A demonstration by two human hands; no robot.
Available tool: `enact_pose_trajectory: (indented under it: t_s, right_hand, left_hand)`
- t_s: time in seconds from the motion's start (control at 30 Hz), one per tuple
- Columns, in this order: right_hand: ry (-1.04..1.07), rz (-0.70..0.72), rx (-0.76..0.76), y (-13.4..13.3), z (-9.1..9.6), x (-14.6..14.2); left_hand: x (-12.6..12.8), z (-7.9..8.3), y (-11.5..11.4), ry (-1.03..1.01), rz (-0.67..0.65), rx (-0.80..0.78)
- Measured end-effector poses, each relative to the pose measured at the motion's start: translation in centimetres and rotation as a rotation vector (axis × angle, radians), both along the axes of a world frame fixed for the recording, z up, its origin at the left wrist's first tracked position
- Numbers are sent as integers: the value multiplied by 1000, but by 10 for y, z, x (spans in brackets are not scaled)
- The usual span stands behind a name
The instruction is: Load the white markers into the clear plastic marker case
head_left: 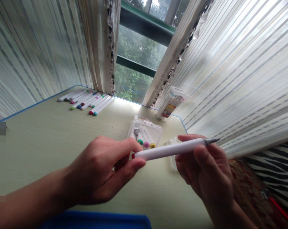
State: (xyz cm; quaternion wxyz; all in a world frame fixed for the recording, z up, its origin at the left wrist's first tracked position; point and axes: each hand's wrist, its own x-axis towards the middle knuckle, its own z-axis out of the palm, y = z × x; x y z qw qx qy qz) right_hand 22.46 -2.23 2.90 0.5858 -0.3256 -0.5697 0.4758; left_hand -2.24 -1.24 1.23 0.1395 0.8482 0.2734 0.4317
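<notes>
Left hand [99,168] and right hand [207,170] grip marker [166,150] near right edge of tabletop [46,136]; best kept steady, tip [213,141] untouched.

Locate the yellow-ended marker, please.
The yellow-ended marker lies just right of the head view's centre, in the clear case, right of a pink-ended marker.

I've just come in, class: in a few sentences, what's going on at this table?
A person's two hands hold one white marker: the left hand pinches its red end, the right hand grips it near the pointed grey tip. Beyond it, a clear case on the table holds several markers. More loose markers lie at the far left.
</notes>
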Motion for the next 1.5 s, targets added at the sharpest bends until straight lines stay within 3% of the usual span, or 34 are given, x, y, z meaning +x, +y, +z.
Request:
enact_pose_trajectory:
  t_s: [0.97, 1.5]
  right_hand:
    - [32, 14, -11, 6, -6, 0]
    - [87, -5, -112, 11, -6, -2]
  left_hand:
    - [1, -15, 5, -38, 9, 91]
    - [2, -14, 5, -38, -7, 107]
